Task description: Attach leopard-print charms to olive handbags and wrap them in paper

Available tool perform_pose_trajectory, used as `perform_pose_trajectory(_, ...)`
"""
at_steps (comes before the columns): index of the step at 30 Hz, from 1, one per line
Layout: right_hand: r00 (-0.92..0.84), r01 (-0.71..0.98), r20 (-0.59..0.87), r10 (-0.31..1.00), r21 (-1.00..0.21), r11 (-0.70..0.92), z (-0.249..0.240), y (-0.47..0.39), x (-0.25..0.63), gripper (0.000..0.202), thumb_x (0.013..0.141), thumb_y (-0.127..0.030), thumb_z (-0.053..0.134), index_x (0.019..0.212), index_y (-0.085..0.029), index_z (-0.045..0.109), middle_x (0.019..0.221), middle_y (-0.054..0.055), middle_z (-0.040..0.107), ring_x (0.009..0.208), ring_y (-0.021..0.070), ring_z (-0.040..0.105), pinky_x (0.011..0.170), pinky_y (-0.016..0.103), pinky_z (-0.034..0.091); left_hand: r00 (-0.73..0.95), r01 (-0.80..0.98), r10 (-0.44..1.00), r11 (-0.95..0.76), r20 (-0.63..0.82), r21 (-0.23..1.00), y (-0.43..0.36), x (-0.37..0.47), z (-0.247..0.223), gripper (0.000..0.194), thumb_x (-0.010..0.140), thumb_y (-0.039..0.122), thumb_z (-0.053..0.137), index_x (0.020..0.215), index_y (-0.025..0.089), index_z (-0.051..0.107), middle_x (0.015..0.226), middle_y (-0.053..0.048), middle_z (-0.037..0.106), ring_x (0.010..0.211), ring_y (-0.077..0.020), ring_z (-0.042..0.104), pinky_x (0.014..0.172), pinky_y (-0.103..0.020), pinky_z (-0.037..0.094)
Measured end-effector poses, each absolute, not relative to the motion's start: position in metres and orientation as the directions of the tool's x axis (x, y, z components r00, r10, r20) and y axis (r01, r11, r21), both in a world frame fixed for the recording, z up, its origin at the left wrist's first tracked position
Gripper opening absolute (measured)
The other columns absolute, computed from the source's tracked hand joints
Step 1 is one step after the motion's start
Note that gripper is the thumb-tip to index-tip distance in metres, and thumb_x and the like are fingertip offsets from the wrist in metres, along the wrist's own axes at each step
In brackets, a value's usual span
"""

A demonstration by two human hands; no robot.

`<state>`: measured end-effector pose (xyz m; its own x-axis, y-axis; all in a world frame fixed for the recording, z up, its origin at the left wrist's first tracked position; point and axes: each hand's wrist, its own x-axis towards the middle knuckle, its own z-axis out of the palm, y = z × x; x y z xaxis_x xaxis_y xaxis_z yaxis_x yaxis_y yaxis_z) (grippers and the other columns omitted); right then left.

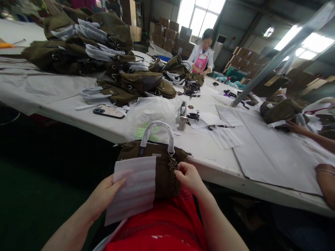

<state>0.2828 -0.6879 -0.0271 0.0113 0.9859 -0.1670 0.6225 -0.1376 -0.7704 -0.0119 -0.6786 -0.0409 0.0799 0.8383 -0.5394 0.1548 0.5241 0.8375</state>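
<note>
An olive-brown handbag (163, 177) rests upright against the table edge in front of me, its handle (157, 126) wrapped in white material. My left hand (111, 188) grips a white sheet of thin foam or paper (137, 184) by its left side, thumb on top. The sheet covers the left part of the bag's front. With thumb and fingers pinched, my right hand (188, 176) holds the edge of a leopard-print charm (172, 164) that hangs from the ring at the handle's right base.
Olive bags with wrapped handles lie piled (89, 45) at the back left. A phone (108, 111), a clear plastic bag (151, 111), a tape dispenser (181, 116) and black straps (193, 115) lie beyond the handbag. A pole (272, 66) rises at right, near a co-worker's arm (309, 132). Another person (202, 57) stands behind.
</note>
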Motion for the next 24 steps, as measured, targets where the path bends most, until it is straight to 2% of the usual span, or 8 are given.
perform_pose_trajectory(3,0.06,0.883,-0.083,0.995,-0.461,-0.092,-0.038,-0.7,0.295,0.017,0.076,-0.023,0.057,0.06,-0.02,0.051,0.059,-0.001,0.058,0.058,0.0155,0.054,0.056,0.026,0.035,0.125,0.178,0.834,0.514,-0.537,0.839,-0.677,-0.01,-0.042,0.06,0.061,0.061,0.072,0.1,0.015,0.071,0.092,-0.011,0.077,0.092,-0.0343,0.07,0.083,-0.045,0.055)
perform_pose_trajectory(6,0.091,0.944,-0.07,0.993,-0.31,-0.109,-0.049,-0.705,0.298,0.009,0.079,-0.023,0.056,0.072,-0.02,0.06,0.072,0.004,0.065,0.068,0.0202,0.06,0.064,0.03,0.043,0.138,0.237,0.843,0.481,-0.519,0.844,-0.673,-0.007,-0.044,0.058,0.065,0.059,0.068,0.103,0.016,0.07,0.092,-0.01,0.076,0.092,-0.0344,0.07,0.085,-0.045,0.054)
perform_pose_trajectory(7,0.099,0.948,-0.035,0.994,-0.302,-0.105,-0.05,-0.705,0.296,0.008,0.079,-0.022,0.056,0.081,-0.02,0.063,0.079,0.006,0.067,0.074,0.0216,0.062,0.069,0.032,0.046,0.136,0.263,0.854,0.457,-0.502,0.85,-0.671,-0.005,-0.045,0.056,0.066,0.058,0.067,0.102,0.015,0.07,0.093,-0.01,0.076,0.093,-0.0347,0.069,0.085,-0.046,0.053)
perform_pose_trajectory(9,0.111,0.95,0.085,0.99,-0.301,-0.081,-0.048,-0.703,0.29,0.029,0.078,-0.018,0.055,0.106,-0.016,0.062,0.099,0.01,0.067,0.092,0.0239,0.062,0.083,0.034,0.048,0.148,0.293,0.877,0.403,-0.458,0.867,-0.667,0.0,-0.045,0.052,0.067,0.055,0.066,0.1,0.015,0.071,0.097,-0.011,0.076,0.096,-0.0356,0.068,0.085,-0.045,0.053)
perform_pose_trajectory(11,0.082,0.96,0.189,0.978,-0.28,-0.026,-0.047,-0.7,0.28,0.051,0.077,-0.013,0.053,0.129,-0.014,0.053,0.121,0.014,0.059,0.109,0.0253,0.057,0.093,0.035,0.046,0.167,0.29,0.894,0.358,-0.415,0.888,-0.663,0.006,-0.045,0.049,0.068,0.051,0.065,0.099,0.015,0.072,0.101,-0.012,0.075,0.1,-0.0363,0.067,0.086,-0.045,0.053)
perform_pose_trajectory(14,-0.006,0.978,0.217,0.976,-0.204,0.051,-0.055,-0.696,0.263,0.063,0.08,-0.011,0.05,0.142,-0.018,0.042,0.141,0.016,0.046,0.118,0.0272,0.052,0.094,0.037,0.047,0.173,0.279,0.91,0.322,-0.377,0.905,-0.658,0.013,-0.042,0.045,0.067,0.047,0.065,0.098,0.015,0.072,0.099,-0.011,0.075,0.1,-0.0366,0.066,0.088,-0.045,0.051)
perform_pose_trajectory(19,0.037,0.99,0.194,0.98,-0.137,-0.01,-0.083,-0.687,0.251,0.058,0.089,-0.027,0.052,0.142,-0.005,0.039,0.135,0.023,0.05,0.114,0.0315,0.054,0.092,0.041,0.049,0.23,0.219,0.881,0.366,-0.413,0.904,-0.657,0.018,-0.038,0.04,0.065,0.038,0.067,0.097,0.014,0.073,0.094,-0.01,0.076,0.099,-0.0351,0.066,0.092,-0.044,0.048)
perform_pose_trajectory(24,0.047,0.981,0.169,0.984,-0.195,-0.014,-0.066,-0.675,0.26,0.037,0.091,-0.014,0.045,0.127,-0.01,0.051,0.114,0.015,0.061,0.097,0.0223,0.063,0.082,0.03,0.053,0.376,0.063,0.774,0.528,-0.51,0.847,-0.658,0.027,-0.037,0.037,0.063,0.027,0.068,0.096,0.012,0.072,0.09,-0.009,0.076,0.084,-0.0288,0.069,0.078,-0.037,0.052)
